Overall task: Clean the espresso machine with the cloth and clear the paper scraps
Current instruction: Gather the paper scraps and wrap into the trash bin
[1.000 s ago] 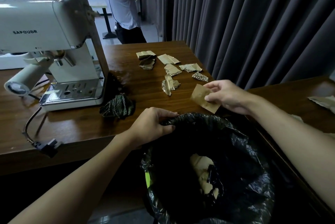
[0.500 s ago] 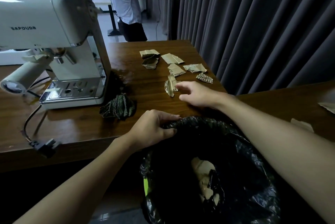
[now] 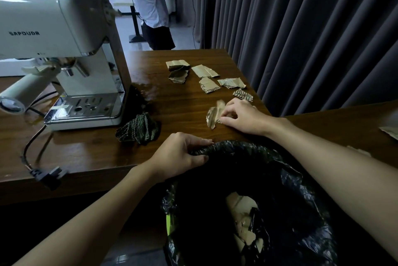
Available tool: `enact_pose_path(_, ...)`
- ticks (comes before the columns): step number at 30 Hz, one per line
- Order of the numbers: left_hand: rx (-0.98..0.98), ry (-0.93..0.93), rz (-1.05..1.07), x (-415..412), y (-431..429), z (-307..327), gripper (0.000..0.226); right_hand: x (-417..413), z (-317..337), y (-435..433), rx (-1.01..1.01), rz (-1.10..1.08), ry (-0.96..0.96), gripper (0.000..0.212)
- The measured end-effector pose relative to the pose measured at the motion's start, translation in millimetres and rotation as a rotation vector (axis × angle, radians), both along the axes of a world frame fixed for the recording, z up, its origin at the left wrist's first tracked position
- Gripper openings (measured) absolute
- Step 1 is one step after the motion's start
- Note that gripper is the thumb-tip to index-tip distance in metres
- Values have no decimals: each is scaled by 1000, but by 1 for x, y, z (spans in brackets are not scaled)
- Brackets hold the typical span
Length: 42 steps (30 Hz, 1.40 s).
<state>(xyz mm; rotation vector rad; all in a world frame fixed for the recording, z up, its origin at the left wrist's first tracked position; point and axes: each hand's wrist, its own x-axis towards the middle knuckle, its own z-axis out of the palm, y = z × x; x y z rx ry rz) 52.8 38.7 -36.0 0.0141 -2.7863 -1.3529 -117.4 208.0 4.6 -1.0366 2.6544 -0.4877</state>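
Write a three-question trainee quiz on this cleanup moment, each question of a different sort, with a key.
1. True or false: the left hand grips the rim of the black bin bag.
2. Multiple choice: the right hand is at
A. the espresso machine
B. the nearest paper scrap on the table
C. the power plug
3. Fill in: the dark cloth lies on the table beside the machine's ____.

Key: 1 true. 2 B. 3 drip tray, at the base.
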Motion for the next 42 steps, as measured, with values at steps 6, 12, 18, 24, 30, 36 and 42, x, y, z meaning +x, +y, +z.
enact_pose_path(6, 14, 9, 15, 1, 2, -1, 40, 4, -4, -2, -34, -53, -3, 35)
enact_pose_path(12, 19, -4, 8, 2, 3, 1, 40, 3, 7, -3, 97, -118, -63, 65)
enact_pose_path(18, 8, -8, -3, 2, 2, 2, 41, 6, 25, 15, -135, -51, -132, 16)
enact_pose_path(24, -6, 23, 1, 1, 1, -3, 42, 12, 67, 49, -90, 200, -705, 30)
enact_pose_path(30, 14, 25, 23, 1, 2, -2, 40, -12, 27, 46, -292, -160, -251, 34)
enact_pose_path(36, -4, 34, 7, 0, 0, -5, 41, -42, -12, 33, -93, -238, -165, 70)
enact_pose_path(42, -5, 19, -2, -1, -1, -3, 41, -47, -20, 29, -19, -292, -1, 63)
